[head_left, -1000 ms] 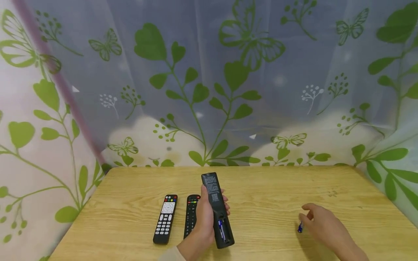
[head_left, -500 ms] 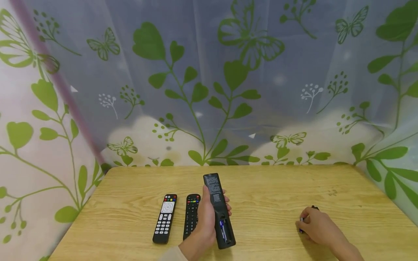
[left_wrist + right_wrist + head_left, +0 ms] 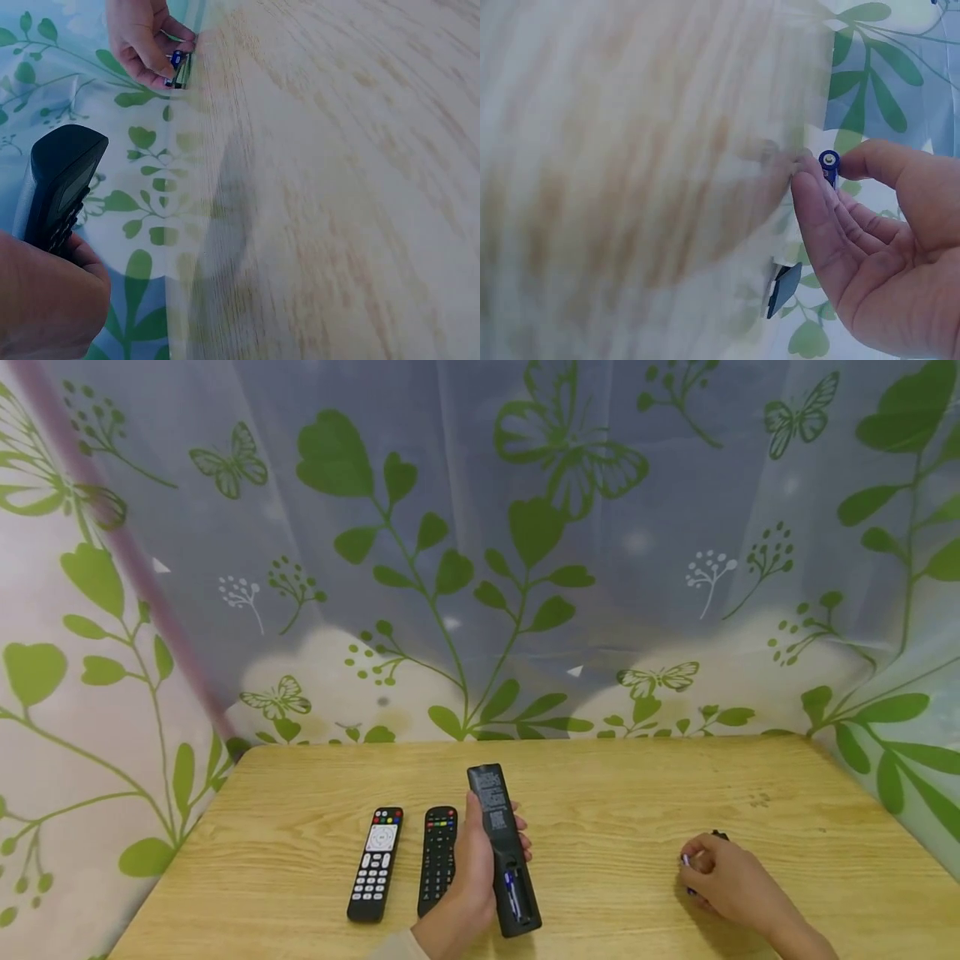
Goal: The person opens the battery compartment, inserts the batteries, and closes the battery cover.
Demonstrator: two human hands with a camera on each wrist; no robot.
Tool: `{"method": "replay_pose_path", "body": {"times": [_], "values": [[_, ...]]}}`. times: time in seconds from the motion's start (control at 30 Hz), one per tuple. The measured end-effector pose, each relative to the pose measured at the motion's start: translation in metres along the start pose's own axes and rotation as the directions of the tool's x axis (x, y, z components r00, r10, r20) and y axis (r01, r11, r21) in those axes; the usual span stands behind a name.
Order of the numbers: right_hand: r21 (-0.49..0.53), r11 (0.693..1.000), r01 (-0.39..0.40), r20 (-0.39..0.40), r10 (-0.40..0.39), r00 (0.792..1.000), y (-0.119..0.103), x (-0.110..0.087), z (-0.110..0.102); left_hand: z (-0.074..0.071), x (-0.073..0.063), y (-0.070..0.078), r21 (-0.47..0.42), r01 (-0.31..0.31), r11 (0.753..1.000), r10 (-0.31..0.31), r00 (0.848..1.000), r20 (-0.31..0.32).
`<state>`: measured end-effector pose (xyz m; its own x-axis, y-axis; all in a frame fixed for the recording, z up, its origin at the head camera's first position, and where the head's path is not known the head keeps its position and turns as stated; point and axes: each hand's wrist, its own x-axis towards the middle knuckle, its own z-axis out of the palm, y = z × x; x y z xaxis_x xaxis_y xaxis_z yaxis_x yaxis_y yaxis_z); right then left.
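In the head view my left hand point(image 3: 474, 864) grips a black remote control point(image 3: 495, 827), its labelled back turned up. The battery compartment point(image 3: 516, 897) is uncovered, with a blue battery lying along its left side. Over the right part of the table my right hand point(image 3: 731, 877) pinches a small blue AAA-size battery point(image 3: 829, 161) between thumb and fingertips; one end of it faces the right wrist camera. Just beyond that hand lies a dark battery cover point(image 3: 784, 291), mostly hidden by the hand in the head view.
Two more remotes lie face up left of my left hand: one black with white buttons point(image 3: 375, 864), one all dark point(image 3: 437, 856) and partly covered by the hand. The wooden table point(image 3: 600, 810) meets a leaf-patterned curtain point(image 3: 420, 568) at the back.
My right hand has closed its fingertips on the battery, which stood below them a second ago, and shifted slightly left. My left hand and remote hold nearly still.
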<state>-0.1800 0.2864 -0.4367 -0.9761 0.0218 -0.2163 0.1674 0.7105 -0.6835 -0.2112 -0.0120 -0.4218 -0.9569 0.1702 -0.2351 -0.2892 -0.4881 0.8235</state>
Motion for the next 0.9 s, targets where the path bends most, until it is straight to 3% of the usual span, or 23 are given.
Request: {"method": "replay_pose_path", "body": {"times": [0.1, 0.37, 0.67, 0.9], "values": [[0.053, 0.999, 0.004, 0.010, -0.004, 1.000, -0.005, -0.003, 0.002, -0.001, 0.000, 0.000, 0.001, 0.006, 1.000, -0.006, 1.000, 0.000], [0.147, 0.984, 0.100, 0.070, -0.111, 0.991, -0.029, -0.011, 0.010, 0.001, 0.000, 0.002, 0.006, 0.001, 1.000, -0.001, 1.000, -0.005], [0.184, 0.966, 0.183, 0.186, -0.217, 0.958, -0.070, -0.024, 0.032, 0.002, 0.001, 0.001, 0.013, -0.002, 1.000, 0.002, 1.000, 0.017], [0.281, 0.934, 0.219, 0.181, -0.276, 0.944, -0.104, -0.038, 0.048, 0.003, 0.001, 0.000, 0.021, 0.000, 1.000, 0.000, 1.000, 0.016]]}}
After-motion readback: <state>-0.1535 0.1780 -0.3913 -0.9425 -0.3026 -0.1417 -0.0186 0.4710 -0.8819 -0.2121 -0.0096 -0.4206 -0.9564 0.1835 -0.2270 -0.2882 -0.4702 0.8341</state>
